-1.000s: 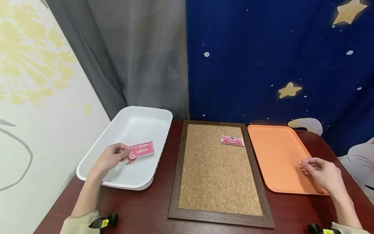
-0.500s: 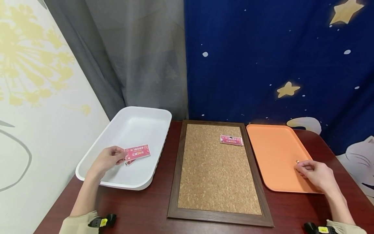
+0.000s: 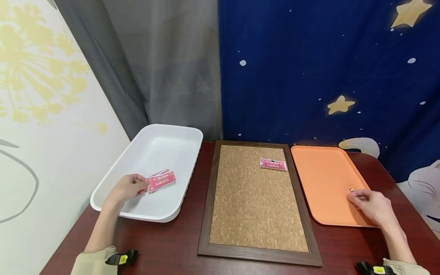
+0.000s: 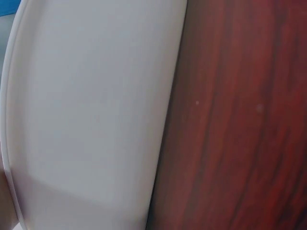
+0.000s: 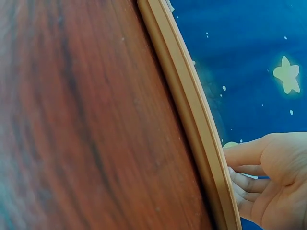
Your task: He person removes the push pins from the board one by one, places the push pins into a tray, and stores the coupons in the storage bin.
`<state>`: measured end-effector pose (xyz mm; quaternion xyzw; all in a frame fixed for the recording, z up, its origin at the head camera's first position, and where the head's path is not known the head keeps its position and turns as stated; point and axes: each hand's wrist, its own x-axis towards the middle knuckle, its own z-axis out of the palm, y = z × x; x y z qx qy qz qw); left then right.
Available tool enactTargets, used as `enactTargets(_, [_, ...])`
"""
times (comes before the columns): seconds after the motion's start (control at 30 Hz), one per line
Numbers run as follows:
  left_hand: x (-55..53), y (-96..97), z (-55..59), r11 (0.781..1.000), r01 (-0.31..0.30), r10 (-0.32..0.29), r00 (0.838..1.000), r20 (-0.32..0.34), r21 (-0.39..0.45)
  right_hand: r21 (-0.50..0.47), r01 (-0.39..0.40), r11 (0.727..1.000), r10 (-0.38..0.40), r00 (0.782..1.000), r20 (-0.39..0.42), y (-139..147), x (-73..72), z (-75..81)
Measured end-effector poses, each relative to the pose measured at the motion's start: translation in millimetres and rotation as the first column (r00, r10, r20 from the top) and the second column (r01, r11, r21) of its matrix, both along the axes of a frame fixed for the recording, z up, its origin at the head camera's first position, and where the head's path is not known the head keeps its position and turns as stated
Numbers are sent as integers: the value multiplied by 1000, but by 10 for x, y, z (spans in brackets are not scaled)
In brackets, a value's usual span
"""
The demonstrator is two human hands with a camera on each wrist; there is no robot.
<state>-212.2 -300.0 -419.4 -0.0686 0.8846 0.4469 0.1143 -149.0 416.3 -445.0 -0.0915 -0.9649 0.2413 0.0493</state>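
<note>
In the head view my left hand (image 3: 129,189) pinches the left end of a pink printed coupon (image 3: 163,181) inside the white tub (image 3: 108,173). A second pink coupon (image 3: 165,170) lies partly hidden beneath it. My right hand (image 3: 372,206) holds a tiny, pale, shiny pin (image 3: 351,190) between thumb and finger, above the orange tray (image 3: 324,179). Another pink coupon (image 3: 279,166), a dark dot at its upper edge, is on the corkboard (image 3: 254,206) between the hands. The right wrist view shows the right hand beyond the tray's rim, its fingertips hidden.
All three containers and the board rest on a dark red wooden table (image 3: 165,244). The board's brown frame (image 3: 258,255) has a raised edge. Behind hang a grey curtain (image 3: 178,68) and a blue starry one (image 3: 292,76); a white wall (image 3: 44,172) flanks the left.
The held coupon has come down and leftward over the other one, whose upper edge now shows behind it. My right hand has shifted slightly left with the pin.
</note>
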Motion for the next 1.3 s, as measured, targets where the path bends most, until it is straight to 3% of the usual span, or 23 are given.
enactTargets(0.27, [2, -3, -10, 1000, 5, -4, 1000, 30, -6, 5, -13, 1000, 13, 999, 31, 10, 2, 24])
enactTargets(0.73, [2, -17, 10, 1000, -26, 26, 999, 23, 4, -22, 3, 1000, -3, 1000, -13, -28, 34, 21])
enactTargets(1.13, [59, -64, 50, 997, -56, 52, 996, -70, -58, -72, -1, 997, -4, 998, -68, -39, 54, 40])
enactTargets(1.3, [61, -41, 87, 997, -37, 28, 990, -136, -64, -85, -4, 996, -3, 997, -83, -47, 46, 48])
